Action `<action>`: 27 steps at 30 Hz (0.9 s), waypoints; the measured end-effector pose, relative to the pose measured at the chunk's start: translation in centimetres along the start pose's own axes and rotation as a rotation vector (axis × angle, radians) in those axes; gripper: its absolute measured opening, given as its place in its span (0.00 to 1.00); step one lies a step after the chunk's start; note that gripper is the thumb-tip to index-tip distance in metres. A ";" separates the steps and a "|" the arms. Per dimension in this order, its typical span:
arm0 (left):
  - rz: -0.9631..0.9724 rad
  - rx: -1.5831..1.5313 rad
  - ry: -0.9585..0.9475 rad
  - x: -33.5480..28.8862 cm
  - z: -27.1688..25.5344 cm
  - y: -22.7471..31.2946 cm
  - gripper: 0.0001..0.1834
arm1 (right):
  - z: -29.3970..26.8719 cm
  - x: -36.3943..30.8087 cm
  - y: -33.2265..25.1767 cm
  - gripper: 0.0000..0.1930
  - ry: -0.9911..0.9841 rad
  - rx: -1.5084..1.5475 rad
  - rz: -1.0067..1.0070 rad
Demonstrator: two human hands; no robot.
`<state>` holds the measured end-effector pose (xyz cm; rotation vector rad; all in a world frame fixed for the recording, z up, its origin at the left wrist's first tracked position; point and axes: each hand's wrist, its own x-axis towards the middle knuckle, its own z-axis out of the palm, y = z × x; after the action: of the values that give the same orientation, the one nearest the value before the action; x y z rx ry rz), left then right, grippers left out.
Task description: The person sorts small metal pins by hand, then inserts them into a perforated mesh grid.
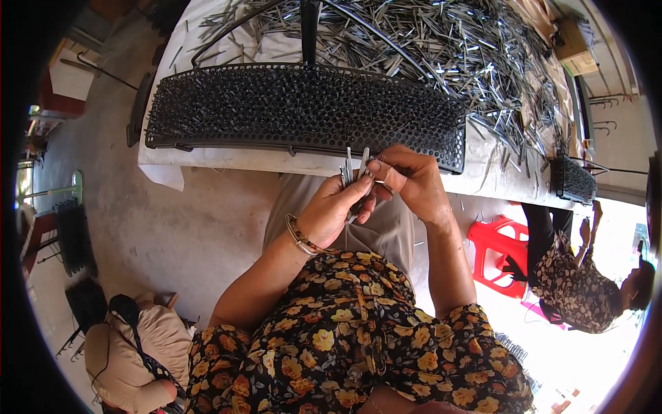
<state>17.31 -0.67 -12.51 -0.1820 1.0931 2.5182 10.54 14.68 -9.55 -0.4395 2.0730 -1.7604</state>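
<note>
A small bunch of thin silvery metal strips (349, 164) is gripped in my left hand (329, 212), its ends standing up past the thumb. My right hand (418, 185) meets it there, thumb and fingers pinched at the tops of the strips. Just beyond both hands lies a long, curved black rack (296, 142), full of round holes. Short dark pieces stick up from most of its holes, while the holes at its right end show bare. A black handle post (309, 34) and bent rods rise from its far side.
A big heap of loose metal strips (476, 69) covers the far right of the cloth-covered table (234, 160). At right, a person (579, 290) works at another black rack (576, 181) near a red plastic stool (500, 255). Another person (141, 352) sits at lower left.
</note>
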 end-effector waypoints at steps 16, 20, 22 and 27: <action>-0.087 0.026 0.054 0.5 -0.6 -0.7 0.17 | -1.6 2.8 0.2 0.07 0.491 -0.454 -0.342; -0.099 -0.011 0.062 0.5 -0.7 -0.9 0.16 | -1.4 2.9 0.5 0.07 0.484 -0.434 -0.334; -0.103 -0.031 0.073 0.6 -0.5 -0.8 0.16 | -1.3 2.9 0.5 0.07 0.494 -0.438 -0.308; -0.114 -0.004 0.069 0.5 -0.3 -0.6 0.16 | -1.4 2.9 0.5 0.07 0.445 -0.555 -0.430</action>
<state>17.07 -0.37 -13.29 -0.3247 1.0731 2.4290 7.31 14.57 -10.06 -0.7484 2.9872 -1.5699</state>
